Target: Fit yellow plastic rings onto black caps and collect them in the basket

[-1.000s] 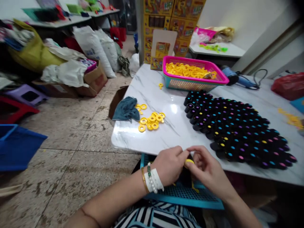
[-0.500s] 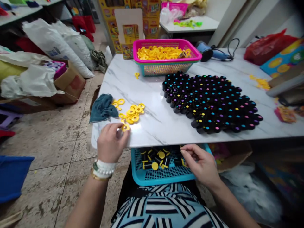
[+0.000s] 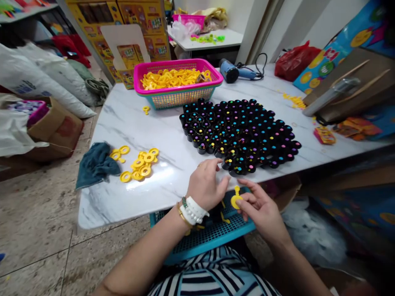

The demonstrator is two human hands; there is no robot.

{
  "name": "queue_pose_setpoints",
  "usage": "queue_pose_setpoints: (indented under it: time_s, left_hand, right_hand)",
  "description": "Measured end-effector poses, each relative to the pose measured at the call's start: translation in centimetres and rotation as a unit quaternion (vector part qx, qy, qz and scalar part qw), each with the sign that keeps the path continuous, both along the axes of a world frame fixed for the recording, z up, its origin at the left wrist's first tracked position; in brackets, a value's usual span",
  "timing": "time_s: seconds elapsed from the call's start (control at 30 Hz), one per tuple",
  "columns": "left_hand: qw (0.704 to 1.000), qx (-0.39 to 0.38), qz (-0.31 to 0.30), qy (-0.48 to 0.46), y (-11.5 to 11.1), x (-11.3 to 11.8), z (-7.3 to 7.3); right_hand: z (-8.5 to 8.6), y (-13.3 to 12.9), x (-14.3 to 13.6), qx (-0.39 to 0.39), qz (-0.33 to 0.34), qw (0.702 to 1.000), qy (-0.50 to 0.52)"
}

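Observation:
My right hand (image 3: 262,209) pinches a yellow ring piece (image 3: 236,200) with a small stem over the blue basket (image 3: 210,242). To its left, my left hand (image 3: 206,183) reaches to the near edge of the black tubes (image 3: 237,131), thumb and fingers apart, with nothing seen between them. Those tubes stand packed together on the table, with coloured dots inside. A small pile of yellow ring pieces (image 3: 143,164) lies at the left, beside a dark teal cloth (image 3: 96,165). My arms and hands partly cover the basket's contents.
A pink basket (image 3: 216,78) full of yellow pieces, set in a teal one, stands at the back of the marble-patterned table (image 3: 108,209). Behind the tubes lies a blue power tool (image 3: 228,70) with a cord. A red bag (image 3: 294,61) and cardboard are at the right.
My left hand has moved right, from the yellow pile to the black tubes. A yellow ring piece now shows clearly in my right hand. The view has shifted right.

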State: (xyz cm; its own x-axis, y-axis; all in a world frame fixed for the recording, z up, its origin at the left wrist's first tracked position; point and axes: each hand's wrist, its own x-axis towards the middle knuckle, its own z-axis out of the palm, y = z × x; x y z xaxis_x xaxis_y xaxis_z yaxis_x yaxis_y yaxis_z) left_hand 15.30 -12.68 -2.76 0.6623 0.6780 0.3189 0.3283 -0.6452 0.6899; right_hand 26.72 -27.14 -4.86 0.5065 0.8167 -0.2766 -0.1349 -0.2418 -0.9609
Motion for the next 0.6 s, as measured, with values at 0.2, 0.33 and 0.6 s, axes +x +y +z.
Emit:
queue_pose_setpoints:
  time_s: [0.2,0.33,0.6]
  left_hand:
    - [0.998,-0.015,0.032,0.05,0.8,3.3,-0.3]
    - [0.999,0.0,0.046,0.027,0.9,1.6,0.2]
    - [0.995,-0.022,0.076,0.055,-0.5,-6.6,0.9]
  right_hand:
    - [-0.5,-0.3,-0.3,-0.005,0.017,0.999,0.044]
    - [0.1,-0.1,-0.2,0.006,0.033,0.998,0.055]
    - [2.7,4.1,-1.8,0.052,0.064,0.996,0.017]
